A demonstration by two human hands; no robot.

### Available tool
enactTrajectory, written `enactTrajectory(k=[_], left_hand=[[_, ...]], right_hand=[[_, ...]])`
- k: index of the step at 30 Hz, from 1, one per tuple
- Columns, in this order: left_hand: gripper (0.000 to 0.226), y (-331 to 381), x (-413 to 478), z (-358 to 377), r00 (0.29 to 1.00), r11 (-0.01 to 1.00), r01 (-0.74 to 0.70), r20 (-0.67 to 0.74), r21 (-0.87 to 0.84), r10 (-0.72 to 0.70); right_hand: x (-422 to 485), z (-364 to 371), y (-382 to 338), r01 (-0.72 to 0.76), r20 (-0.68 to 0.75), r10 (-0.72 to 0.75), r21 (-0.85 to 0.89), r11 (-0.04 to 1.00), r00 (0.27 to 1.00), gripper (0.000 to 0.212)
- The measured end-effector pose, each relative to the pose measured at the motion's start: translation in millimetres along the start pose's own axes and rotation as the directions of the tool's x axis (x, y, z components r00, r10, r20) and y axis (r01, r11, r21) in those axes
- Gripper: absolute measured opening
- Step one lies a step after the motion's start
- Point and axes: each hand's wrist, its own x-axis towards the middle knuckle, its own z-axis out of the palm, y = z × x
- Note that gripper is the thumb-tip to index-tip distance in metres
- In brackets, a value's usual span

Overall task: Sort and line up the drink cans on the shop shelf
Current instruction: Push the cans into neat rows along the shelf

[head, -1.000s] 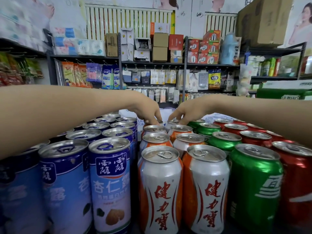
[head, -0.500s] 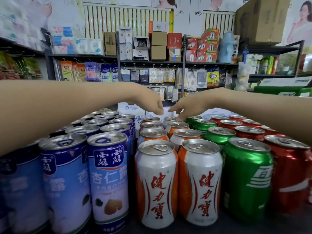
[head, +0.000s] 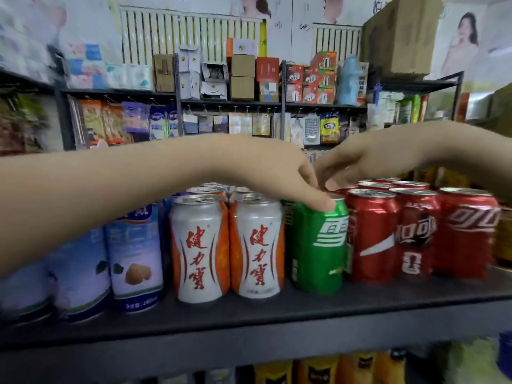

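Drink cans stand in rows on a dark shelf. From left to right: blue-and-white cans, orange-and-white cans, a row of green cans behind a front green can, and red cans. My left hand reaches across from the left, its thumb and fingers pinching the top rim of the front green can. My right hand comes in from the right, low over the can tops just behind that green can. Its fingertips are partly hidden by my left hand.
Yellow packets sit on the shelf below. Across the aisle stand black racks with hanging snack bags and small cartons. A large cardboard box sits high on the right. More red cans run toward the shelf's right end.
The view has dropped and pulled back, so the shelf's front edge shows. Both hands moved right, from the back of the orange-and-white rows to the green row; my left hand now grips the front green can.
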Motion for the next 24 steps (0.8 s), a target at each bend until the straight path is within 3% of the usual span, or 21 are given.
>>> enactTrajectory(k=[6,11,24], left_hand=[[0.060,25.1,8.2,13.1,0.989,0.984,0.146,-0.034,0.102,-0.143],[0.056,36.9,9.4,22.2,0.967,0.968,0.240,-0.108,0.073,-0.232],[0.057,51.8,7.0,30.3,0.916,0.932,0.361,-0.183,-0.007,-0.356]], right_hand=[[-37.5,18.9,17.3,-0.027,-0.081,0.020,-0.084,0.996,0.997,0.041],[-55.8,25.9,33.3,-0.059,-0.110,0.047,-0.110,0.992,0.993,0.064],[-65.8,39.5,43.9,0.011,-0.273,-0.026,-0.055,0.998,0.962,0.069]])
